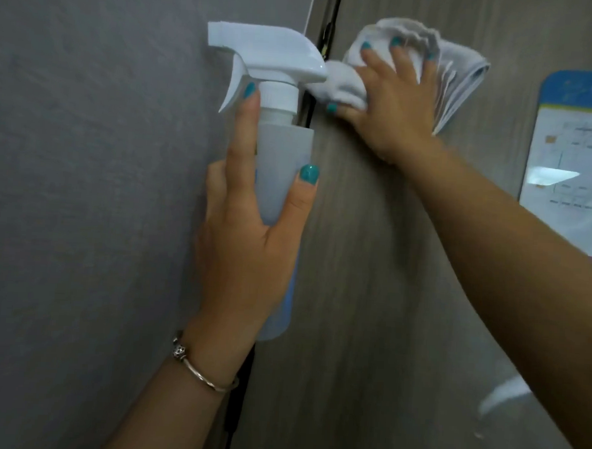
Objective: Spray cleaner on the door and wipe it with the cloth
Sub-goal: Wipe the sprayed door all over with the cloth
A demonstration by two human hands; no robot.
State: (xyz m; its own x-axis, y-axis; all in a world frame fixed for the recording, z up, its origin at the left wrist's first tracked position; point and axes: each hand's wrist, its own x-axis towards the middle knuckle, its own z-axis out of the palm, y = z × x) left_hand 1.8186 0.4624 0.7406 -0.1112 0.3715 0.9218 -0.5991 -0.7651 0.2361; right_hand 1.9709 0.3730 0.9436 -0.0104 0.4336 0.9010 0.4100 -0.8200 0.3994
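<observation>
Head view shows a person's left hand (pixel 249 235) gripping a translucent plastic spray bottle with a white trigger head (pixel 277 96), held upright in front of the seam between a grey textured wall panel (pixel 84 179) and a grey-brown wood-grain door (pixel 371 262). The thumb wraps the bottle's right side, the index finger lies straight up its left side with its tip just below the trigger, and the nozzle points left. A thin metal bangle with a bead (pixel 198 366) circles the left wrist. The right hand (pixel 393 102), fingers spread and lightly curled, presses a crumpled white cloth (pixel 416 55) flat against the upper part of the door, close to its left edge and just right of the spray head. Folds of the cloth stick out above and to the right of the fingers. A blue-bordered printed notice (pixel 575 163) is fixed to the door farther right.
</observation>
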